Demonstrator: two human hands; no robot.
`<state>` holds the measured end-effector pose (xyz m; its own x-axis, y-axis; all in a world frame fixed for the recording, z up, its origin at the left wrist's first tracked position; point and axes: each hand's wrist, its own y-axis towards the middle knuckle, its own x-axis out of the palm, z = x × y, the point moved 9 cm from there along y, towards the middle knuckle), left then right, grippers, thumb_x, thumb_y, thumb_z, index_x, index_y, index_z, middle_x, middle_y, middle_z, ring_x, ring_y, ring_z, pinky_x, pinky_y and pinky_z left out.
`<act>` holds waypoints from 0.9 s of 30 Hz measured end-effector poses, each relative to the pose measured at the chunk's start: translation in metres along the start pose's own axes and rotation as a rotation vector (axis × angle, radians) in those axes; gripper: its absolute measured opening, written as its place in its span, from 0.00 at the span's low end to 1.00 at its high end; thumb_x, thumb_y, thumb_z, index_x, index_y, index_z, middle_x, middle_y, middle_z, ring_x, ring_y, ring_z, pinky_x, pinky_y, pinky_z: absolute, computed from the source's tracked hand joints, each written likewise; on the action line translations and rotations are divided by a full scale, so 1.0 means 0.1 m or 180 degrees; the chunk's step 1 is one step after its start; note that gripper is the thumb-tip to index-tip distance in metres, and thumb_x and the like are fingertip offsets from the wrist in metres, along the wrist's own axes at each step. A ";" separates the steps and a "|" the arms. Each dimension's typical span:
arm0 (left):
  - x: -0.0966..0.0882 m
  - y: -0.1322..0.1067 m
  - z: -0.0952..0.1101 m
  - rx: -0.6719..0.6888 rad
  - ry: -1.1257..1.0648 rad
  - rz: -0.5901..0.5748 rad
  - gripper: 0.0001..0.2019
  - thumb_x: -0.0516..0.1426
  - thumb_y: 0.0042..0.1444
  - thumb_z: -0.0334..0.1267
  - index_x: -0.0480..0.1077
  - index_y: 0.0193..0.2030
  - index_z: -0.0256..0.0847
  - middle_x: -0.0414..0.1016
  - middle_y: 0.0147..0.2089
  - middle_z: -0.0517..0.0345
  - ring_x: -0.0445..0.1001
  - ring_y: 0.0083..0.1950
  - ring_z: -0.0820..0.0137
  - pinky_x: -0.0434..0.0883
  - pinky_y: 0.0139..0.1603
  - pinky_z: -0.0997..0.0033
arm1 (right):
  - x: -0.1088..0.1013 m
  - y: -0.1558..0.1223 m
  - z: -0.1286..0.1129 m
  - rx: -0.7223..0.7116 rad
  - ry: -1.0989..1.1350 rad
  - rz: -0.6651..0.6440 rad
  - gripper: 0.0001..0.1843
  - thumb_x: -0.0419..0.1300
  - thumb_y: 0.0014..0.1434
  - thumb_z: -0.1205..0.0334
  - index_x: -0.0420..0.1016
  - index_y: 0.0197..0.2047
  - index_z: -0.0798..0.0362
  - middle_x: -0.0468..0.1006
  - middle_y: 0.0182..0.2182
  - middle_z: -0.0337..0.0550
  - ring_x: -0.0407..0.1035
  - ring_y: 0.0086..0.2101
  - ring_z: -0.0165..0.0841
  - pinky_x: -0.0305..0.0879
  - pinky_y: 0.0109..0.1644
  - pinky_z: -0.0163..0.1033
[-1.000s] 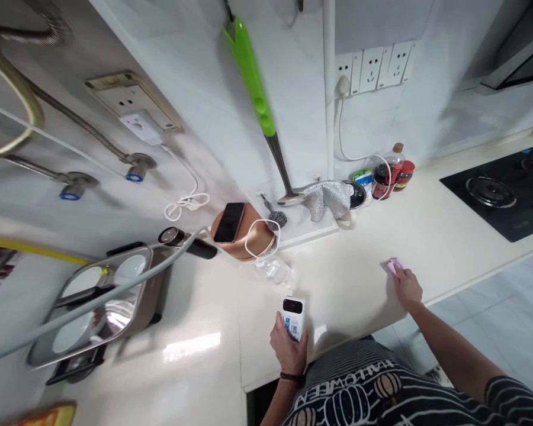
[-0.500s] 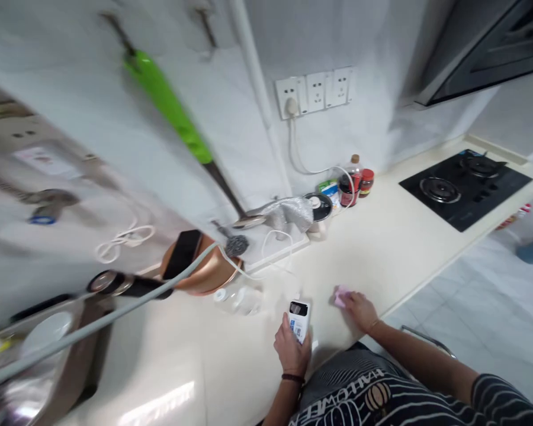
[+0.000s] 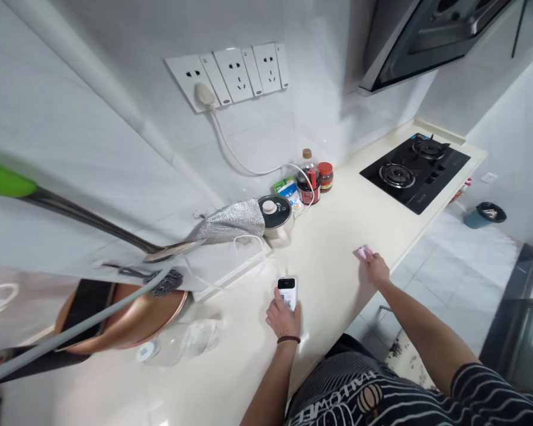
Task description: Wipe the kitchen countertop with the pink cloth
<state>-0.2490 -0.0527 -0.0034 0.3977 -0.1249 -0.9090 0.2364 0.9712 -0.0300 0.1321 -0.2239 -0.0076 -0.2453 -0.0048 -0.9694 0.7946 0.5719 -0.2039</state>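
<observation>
My left hand (image 3: pixel 283 318) is closed round a small white device with a dark screen and a blue label (image 3: pixel 288 291), holding it upright on the cream countertop (image 3: pixel 328 248). My right hand (image 3: pixel 375 268) reaches out to the right and presses a small pink cloth (image 3: pixel 363 252) onto the counter near its front edge, fingers closed on it.
A small lidded pot (image 3: pixel 275 213), a silver mesh cloth (image 3: pixel 231 222), a sauce bottle (image 3: pixel 310 177) and a red-lidded jar (image 3: pixel 325 176) line the wall. A black gas hob (image 3: pixel 411 171) lies far right. A copper pan (image 3: pixel 128 319) and a clear plastic bottle (image 3: pixel 182 342) sit left.
The view has swung to the right, away from the sink side. My right hand with the pink cloth slid in toward my left hand, then back out to the right. My left hand kept the white device.
</observation>
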 end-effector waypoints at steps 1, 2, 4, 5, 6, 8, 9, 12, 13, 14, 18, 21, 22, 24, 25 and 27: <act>0.02 0.00 0.03 -0.0011 0.0023 0.0000 0.41 0.57 0.60 0.47 0.48 0.77 0.38 0.68 0.59 0.38 0.66 0.57 0.50 0.64 0.58 0.46 | -0.01 0.02 0.04 0.0067 0.0000 0.0046 0.26 0.50 0.72 0.54 0.66 0.70 0.44 0.75 0.53 0.51 0.71 0.49 0.39 0.65 0.45 0.38; 0.04 0.01 0.05 -0.0023 0.0046 -0.0001 0.41 0.57 0.60 0.47 0.48 0.77 0.38 0.68 0.59 0.39 0.66 0.57 0.50 0.64 0.58 0.46 | -0.01 0.00 0.04 0.0090 0.0005 0.0084 0.26 0.50 0.72 0.53 0.66 0.71 0.44 0.75 0.53 0.51 0.71 0.49 0.40 0.65 0.45 0.38; 0.06 0.01 0.09 -0.0069 0.0090 -0.0007 0.41 0.58 0.59 0.46 0.48 0.77 0.38 0.67 0.59 0.39 0.66 0.57 0.51 0.63 0.58 0.47 | 0.06 -0.11 -0.09 -0.0014 0.0018 0.0108 0.26 0.51 0.72 0.54 0.66 0.70 0.42 0.75 0.52 0.50 0.70 0.49 0.40 0.65 0.45 0.38; 0.07 0.00 0.10 -0.0100 0.0109 -0.0017 0.42 0.58 0.59 0.45 0.48 0.77 0.37 0.67 0.59 0.39 0.66 0.57 0.51 0.63 0.58 0.47 | 0.12 -0.19 -0.20 -0.0153 0.0022 0.0075 0.25 0.51 0.72 0.55 0.66 0.70 0.41 0.75 0.53 0.49 0.70 0.50 0.39 0.65 0.45 0.38; 0.07 0.00 0.11 -0.0130 0.0124 -0.0031 0.42 0.58 0.59 0.45 0.48 0.77 0.36 0.67 0.59 0.39 0.66 0.57 0.51 0.63 0.59 0.47 | 0.20 -0.30 -0.34 -0.0353 0.0019 0.0010 0.25 0.51 0.72 0.57 0.66 0.70 0.40 0.75 0.53 0.48 0.69 0.51 0.39 0.66 0.46 0.38; 0.07 0.00 0.12 -0.0177 0.0145 -0.0054 0.41 0.58 0.59 0.45 0.48 0.76 0.35 0.67 0.59 0.39 0.65 0.57 0.51 0.62 0.59 0.47 | 0.37 -0.54 -0.64 -0.0835 0.0001 -0.0162 0.25 0.51 0.72 0.59 0.67 0.69 0.37 0.75 0.54 0.47 0.68 0.52 0.39 0.66 0.48 0.38; 0.06 -0.01 0.11 -0.0196 0.0154 -0.0058 0.41 0.58 0.59 0.44 0.48 0.76 0.35 0.67 0.59 0.39 0.65 0.57 0.51 0.62 0.59 0.47 | 0.45 -0.66 -0.78 -0.1075 -0.0013 -0.0242 0.26 0.51 0.71 0.60 0.67 0.69 0.36 0.75 0.54 0.46 0.67 0.52 0.39 0.67 0.49 0.38; 0.04 -0.02 0.06 -0.0248 0.0195 -0.0054 0.41 0.58 0.59 0.43 0.48 0.76 0.37 0.67 0.60 0.40 0.65 0.58 0.52 0.61 0.60 0.48 | 0.60 -0.93 -1.03 -0.1576 -0.0063 -0.0417 0.27 0.51 0.70 0.61 0.66 0.70 0.36 0.74 0.55 0.47 0.67 0.52 0.40 0.69 0.50 0.39; 0.03 -0.02 0.03 -0.0277 0.0217 -0.0055 0.41 0.58 0.59 0.43 0.47 0.76 0.38 0.67 0.60 0.40 0.65 0.58 0.52 0.61 0.59 0.48 | 0.62 -0.97 -1.06 -0.1640 -0.0063 -0.0449 0.27 0.52 0.70 0.62 0.66 0.70 0.36 0.74 0.55 0.47 0.67 0.52 0.40 0.69 0.50 0.39; 0.02 -0.03 0.00 -0.0315 0.0240 -0.0054 0.41 0.58 0.59 0.44 0.48 0.76 0.38 0.67 0.60 0.40 0.65 0.57 0.52 0.61 0.59 0.48 | 0.63 -0.99 -1.07 -0.1676 -0.0057 -0.0472 0.27 0.52 0.70 0.62 0.67 0.70 0.36 0.74 0.55 0.48 0.67 0.53 0.40 0.70 0.50 0.40; -0.02 -0.05 -0.11 -0.0468 0.0267 -0.0025 0.41 0.59 0.59 0.45 0.48 0.76 0.38 0.67 0.59 0.40 0.66 0.57 0.52 0.61 0.59 0.48 | 0.61 -0.94 -1.09 -0.1728 -0.0020 -0.0492 0.28 0.53 0.69 0.63 0.67 0.69 0.34 0.75 0.54 0.46 0.67 0.53 0.40 0.70 0.50 0.40; -0.05 -0.06 -0.15 -0.0408 0.0172 -0.0016 0.42 0.59 0.61 0.49 0.46 0.77 0.37 0.67 0.62 0.38 0.66 0.59 0.50 0.62 0.60 0.46 | 0.57 -0.80 -1.10 -0.1666 0.0002 -0.0470 0.28 0.54 0.68 0.64 0.67 0.69 0.34 0.75 0.54 0.46 0.67 0.52 0.39 0.70 0.49 0.39; -0.07 -0.07 -0.18 -0.0379 0.0114 0.0001 0.43 0.59 0.61 0.51 0.46 0.77 0.37 0.66 0.63 0.37 0.66 0.61 0.49 0.62 0.61 0.45 | 0.54 -0.72 -1.09 -0.1600 0.0012 -0.0439 0.28 0.54 0.68 0.64 0.68 0.69 0.34 0.75 0.54 0.46 0.67 0.52 0.39 0.69 0.49 0.39; -0.14 -0.09 -0.34 -0.0389 -0.0058 0.0105 0.44 0.59 0.60 0.55 0.47 0.76 0.38 0.66 0.64 0.36 0.66 0.63 0.47 0.64 0.62 0.43 | 0.46 -0.51 -1.01 -0.1359 0.0035 -0.0332 0.28 0.55 0.68 0.64 0.68 0.68 0.35 0.75 0.53 0.46 0.67 0.51 0.39 0.68 0.48 0.38; -0.21 -0.11 -0.47 -0.0444 -0.0190 0.0212 0.43 0.60 0.60 0.55 0.50 0.74 0.37 0.67 0.64 0.36 0.66 0.64 0.47 0.65 0.62 0.43 | 0.41 -0.40 -0.95 -0.1180 0.0046 -0.0257 0.27 0.55 0.69 0.63 0.68 0.68 0.35 0.75 0.53 0.47 0.68 0.51 0.38 0.68 0.47 0.38; -0.41 -0.17 -0.86 -0.0735 -0.0524 0.0575 0.38 0.61 0.58 0.55 0.57 0.70 0.38 0.71 0.59 0.41 0.70 0.61 0.51 0.68 0.62 0.45 | 0.32 -0.21 -0.77 -0.0786 0.0062 -0.0151 0.26 0.55 0.70 0.61 0.68 0.69 0.36 0.74 0.53 0.47 0.68 0.49 0.38 0.66 0.45 0.37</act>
<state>-0.3455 -0.0463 -0.0017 0.5571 0.0407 -0.8295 -0.0507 0.9986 0.0149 0.0651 -0.1728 -0.0240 -0.2917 -0.0219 -0.9562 0.6227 0.7545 -0.2073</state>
